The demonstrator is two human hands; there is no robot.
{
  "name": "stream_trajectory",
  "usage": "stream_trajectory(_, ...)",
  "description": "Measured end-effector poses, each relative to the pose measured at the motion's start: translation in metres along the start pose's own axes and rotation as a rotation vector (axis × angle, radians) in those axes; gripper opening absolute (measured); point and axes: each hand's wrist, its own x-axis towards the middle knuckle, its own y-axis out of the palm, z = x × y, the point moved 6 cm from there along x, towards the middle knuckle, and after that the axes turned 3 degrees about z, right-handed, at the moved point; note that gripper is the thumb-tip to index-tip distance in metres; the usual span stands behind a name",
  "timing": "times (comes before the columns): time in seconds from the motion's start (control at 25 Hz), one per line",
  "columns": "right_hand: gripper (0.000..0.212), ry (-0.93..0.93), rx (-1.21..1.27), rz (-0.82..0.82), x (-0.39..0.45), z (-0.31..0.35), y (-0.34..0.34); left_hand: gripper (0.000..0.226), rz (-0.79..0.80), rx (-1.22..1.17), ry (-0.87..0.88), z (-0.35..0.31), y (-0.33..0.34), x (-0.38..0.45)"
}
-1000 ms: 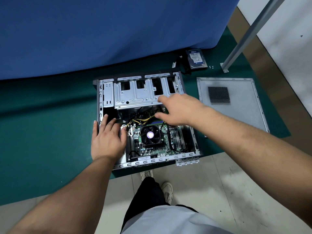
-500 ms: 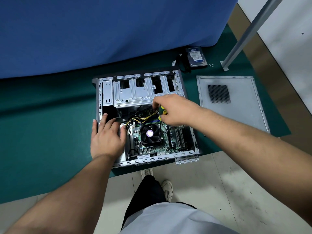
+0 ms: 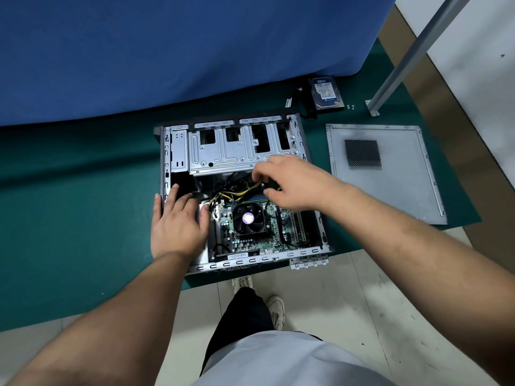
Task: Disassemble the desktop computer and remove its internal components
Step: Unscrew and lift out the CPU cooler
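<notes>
An open desktop case [image 3: 178, 146] lies flat on a green mat. Inside are a silver drive cage [image 3: 225, 154], a motherboard [image 3: 250, 242] with a black CPU fan [image 3: 248, 218], and yellow and black cables [image 3: 237, 193]. My left hand [image 3: 178, 224] rests flat, fingers spread, on the case's left inner side. My right hand [image 3: 289, 185] hovers over the cables below the cage and grips a green and yellow screwdriver handle [image 3: 274, 185], mostly hidden in the palm.
The removed side panel [image 3: 390, 185] lies to the right on the mat [image 3: 69, 218]. A hard drive [image 3: 324, 91] with cables and loose screws [image 3: 350, 106] sits behind the case. A blue cloth [image 3: 167, 51] hangs at the back; a metal leg [image 3: 404, 59] stands right.
My right hand drew back from the drive cage's edge and curled its fingers round the screwdriver handle above the cables. My left hand has stayed in place.
</notes>
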Motion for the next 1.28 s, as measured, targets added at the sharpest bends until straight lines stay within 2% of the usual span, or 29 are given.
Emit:
stream_trajectory(0.12,0.039,0.193,0.347,-0.319,-0.011,-0.018,0.005,0.051,-0.001,-0.005,-0.001,0.0,0.0,0.0)
stream_trajectory(0.2,0.038,0.32,0.654,-0.424,-0.021,-0.027,0.021,0.051,0.002,-0.005,-0.003,0.0,0.0,0.0)
stream_trajectory(0.28,0.033,0.369,0.753,-0.472,-0.027,-0.033,0.036,0.051,0.009,-0.005,-0.003,0.0,0.0,0.0)
stream_trajectory(0.4,0.035,0.391,0.731,-0.505,-0.031,-0.044,0.039,0.051,0.02,-0.007,-0.008,0.0,-0.001,0.0)
stream_trajectory(0.52,0.05,0.397,0.708,-0.535,-0.038,-0.054,0.038,0.051,0.022,-0.01,-0.01,0.0,0.0,0.0)
stream_trajectory(0.68,0.065,0.425,0.716,-0.655,-0.056,-0.064,0.047,0.051,0.019,-0.017,-0.006,0.0,0.001,0.0)
stream_trajectory(0.92,0.055,0.448,0.686,-0.695,-0.062,-0.07,0.064,0.052,0.015,-0.019,-0.012,0.0,0.001,0.001)
stream_trajectory(1.28,0.054,0.426,0.664,-0.665,-0.063,-0.065,0.072,0.05,0.023,-0.016,-0.012,0.0,0.002,0.001)
